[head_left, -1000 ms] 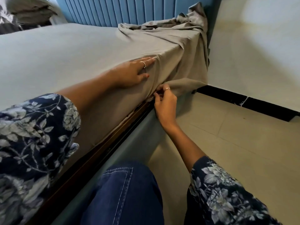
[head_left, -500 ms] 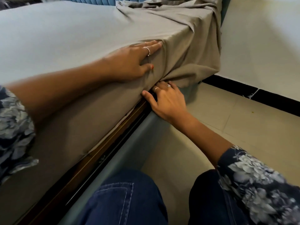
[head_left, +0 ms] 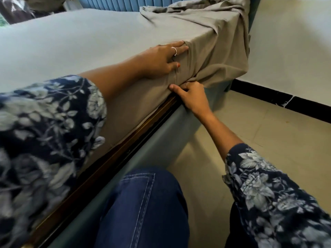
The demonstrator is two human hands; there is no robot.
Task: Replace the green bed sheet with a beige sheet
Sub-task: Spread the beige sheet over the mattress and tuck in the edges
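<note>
Both arms wear sleeves of dark navy cloth printed with large pale grey-white flowers and leaves; the left sleeve (head_left: 44, 126) ends partway down the forearm, and the right sleeve (head_left: 272, 197) likewise stops short of the wrist. The left hand (head_left: 161, 59) carries a thin silver ring (head_left: 174, 51) on one finger, and the thumbnail shows reddish-orange polish. The right hand (head_left: 192, 96) has a slim ring too. The legs are in dark blue jeans (head_left: 143, 210) with pale contrast stitching along a seam.
</note>
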